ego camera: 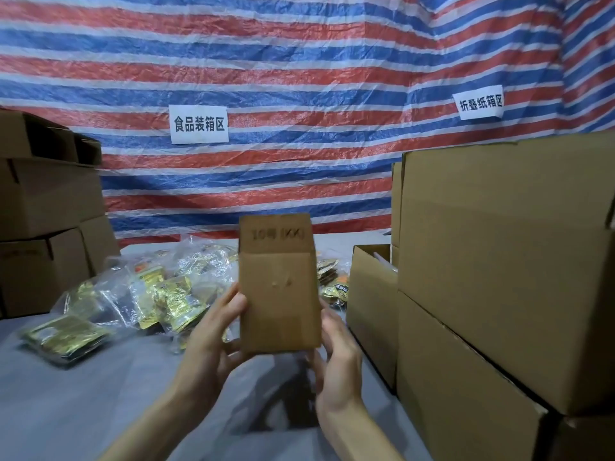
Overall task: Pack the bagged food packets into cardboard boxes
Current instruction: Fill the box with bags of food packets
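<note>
I hold a small brown cardboard box (279, 287) upright above the grey table (66, 410), its top flap standing up with printed marks on it. My left hand (213, 341) grips its lower left side, thumb on the front face. My right hand (336, 347) grips the lower right edge from behind. Behind the box lies a heap of clear bags holding gold food packets (159, 291). One bagged bundle of packets (65, 337) lies apart at the left. More packets (332, 281) show to the right of the box.
Large cardboard boxes (499, 267) are stacked at the right, with an open smaller box (372, 294) in front of them. Another stack of boxes (46, 227) stands at the left. A striped tarpaulin (299, 78) with two paper signs hangs behind the table.
</note>
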`<state>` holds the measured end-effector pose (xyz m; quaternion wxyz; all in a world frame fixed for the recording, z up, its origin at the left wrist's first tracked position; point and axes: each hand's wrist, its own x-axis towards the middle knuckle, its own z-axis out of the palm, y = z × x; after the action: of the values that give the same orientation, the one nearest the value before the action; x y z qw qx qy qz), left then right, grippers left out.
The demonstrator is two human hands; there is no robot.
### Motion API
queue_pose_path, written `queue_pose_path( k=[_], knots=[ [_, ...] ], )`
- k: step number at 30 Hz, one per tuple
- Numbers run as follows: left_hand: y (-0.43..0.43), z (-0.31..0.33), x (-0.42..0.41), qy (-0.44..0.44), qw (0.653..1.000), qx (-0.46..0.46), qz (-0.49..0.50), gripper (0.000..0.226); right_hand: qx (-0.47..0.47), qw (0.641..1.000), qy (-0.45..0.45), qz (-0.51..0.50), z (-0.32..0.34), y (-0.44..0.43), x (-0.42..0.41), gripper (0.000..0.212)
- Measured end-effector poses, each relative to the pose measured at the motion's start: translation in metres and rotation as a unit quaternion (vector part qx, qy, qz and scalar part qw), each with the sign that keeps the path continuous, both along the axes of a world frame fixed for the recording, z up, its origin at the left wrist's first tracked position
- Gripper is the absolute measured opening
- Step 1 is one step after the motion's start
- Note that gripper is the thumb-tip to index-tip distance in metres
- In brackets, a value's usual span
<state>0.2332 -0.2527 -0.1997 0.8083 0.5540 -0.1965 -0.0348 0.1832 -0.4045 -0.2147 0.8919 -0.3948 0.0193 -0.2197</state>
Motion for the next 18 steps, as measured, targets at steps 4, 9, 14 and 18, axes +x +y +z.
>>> queue_pose_path(
  k=[4,9,14,18],
  knots=[
    [-0.005,0.005,0.002,0.055,0.998,0.023,0.021,0.051,-0.008,0.998,-0.010,0.062,0.000,-0.005,-0.002,0.056],
    [-0.019,-0.006,0.007,0.069,0.993,0.091,0.036,0.062,0.015,0.997,-0.020,0.068,-0.003,-0.006,-0.001,0.056],
    [-0.017,-0.003,0.033,0.143,0.983,0.114,0.000,0.081,0.067,0.996,-0.012,0.063,-0.002,-0.009,-0.002,0.054],
    [-0.020,-0.001,0.057,0.188,0.981,0.047,-0.027,0.079,0.101,0.990,-0.001,0.102,-0.001,-0.008,-0.005,0.059]
  ],
)
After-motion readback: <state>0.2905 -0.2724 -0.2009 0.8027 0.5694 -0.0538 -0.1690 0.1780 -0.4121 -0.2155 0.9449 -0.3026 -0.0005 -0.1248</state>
